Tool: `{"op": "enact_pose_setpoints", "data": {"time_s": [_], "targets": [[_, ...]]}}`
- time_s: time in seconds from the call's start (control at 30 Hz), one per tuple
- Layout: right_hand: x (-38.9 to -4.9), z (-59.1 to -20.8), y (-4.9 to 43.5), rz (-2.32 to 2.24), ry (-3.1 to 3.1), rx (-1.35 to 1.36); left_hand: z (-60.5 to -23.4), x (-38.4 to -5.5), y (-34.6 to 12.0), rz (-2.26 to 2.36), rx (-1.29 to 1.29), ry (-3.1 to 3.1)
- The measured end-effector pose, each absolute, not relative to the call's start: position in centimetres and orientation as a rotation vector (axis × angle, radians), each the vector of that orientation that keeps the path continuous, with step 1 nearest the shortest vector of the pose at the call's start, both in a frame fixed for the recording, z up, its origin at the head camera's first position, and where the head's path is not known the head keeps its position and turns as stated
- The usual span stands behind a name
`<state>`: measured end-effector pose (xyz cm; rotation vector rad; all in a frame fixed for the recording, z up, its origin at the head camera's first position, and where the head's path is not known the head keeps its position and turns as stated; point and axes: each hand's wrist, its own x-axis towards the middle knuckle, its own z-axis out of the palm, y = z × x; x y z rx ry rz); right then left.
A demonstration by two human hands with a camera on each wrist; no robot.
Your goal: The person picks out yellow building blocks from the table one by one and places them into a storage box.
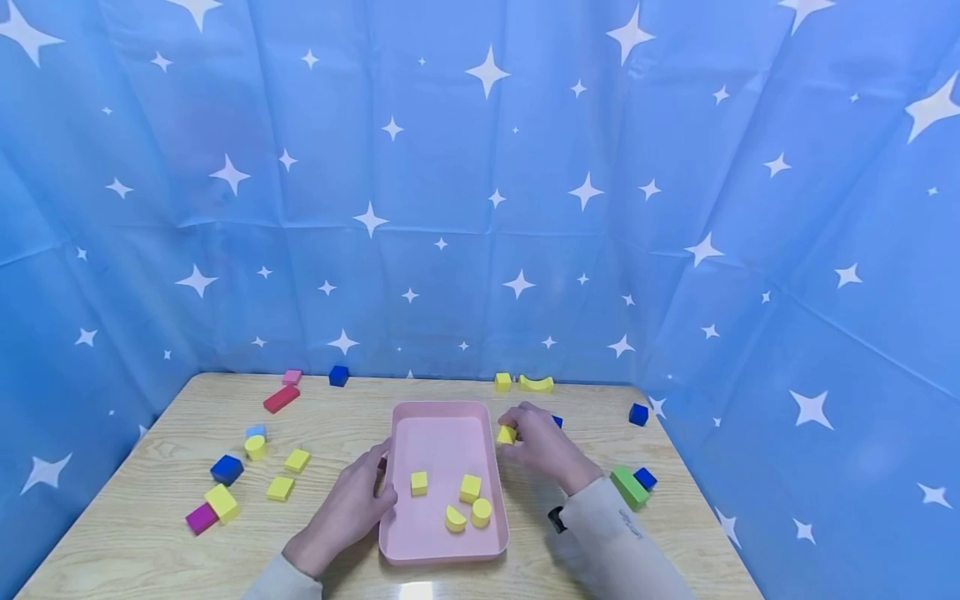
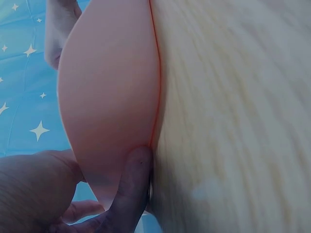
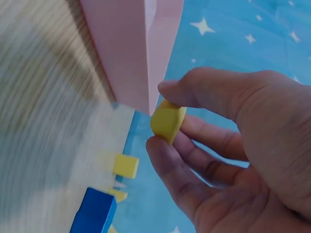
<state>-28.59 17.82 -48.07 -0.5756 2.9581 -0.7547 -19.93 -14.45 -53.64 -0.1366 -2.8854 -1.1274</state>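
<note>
My left hand (image 1: 347,502) grips the left wall of a pink tray (image 1: 431,437). In the left wrist view one of its fingers (image 2: 135,177) lies against the tray's outer wall, low by the table, while the thumb side is at the rim. My right hand (image 1: 546,448) pinches a small yellow block (image 3: 166,122) between thumb and fingertips, off the table beside the tray's right wall. Inside the tray lie a yellow cube (image 1: 418,483), another yellow cube (image 1: 470,488), a yellow cylinder (image 1: 482,512) and a yellow half-round block (image 1: 455,519).
Left of the tray lie several blocks, among them yellow tiles (image 1: 297,460), a blue block (image 1: 227,469) and a red bar (image 1: 282,398). A yellow cube (image 1: 502,382) and a yellow arch (image 1: 536,384) sit at the back edge. A green block (image 1: 628,487) lies right.
</note>
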Motion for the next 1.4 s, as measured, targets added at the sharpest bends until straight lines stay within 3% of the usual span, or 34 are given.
{"op": "enact_pose_setpoints", "data": {"time_s": [0.6,1.4], "targets": [[-29.2,-47.6,14.1,-0.552,2.764,-0.757,-54.1,-20.2,-14.5,-1.125,-0.147,-2.883],[-29.2,-47.1,14.0,-0.476,2.748,-0.871,-54.0,-20.1,-14.4,-1.12,-0.131,-2.89]]}}
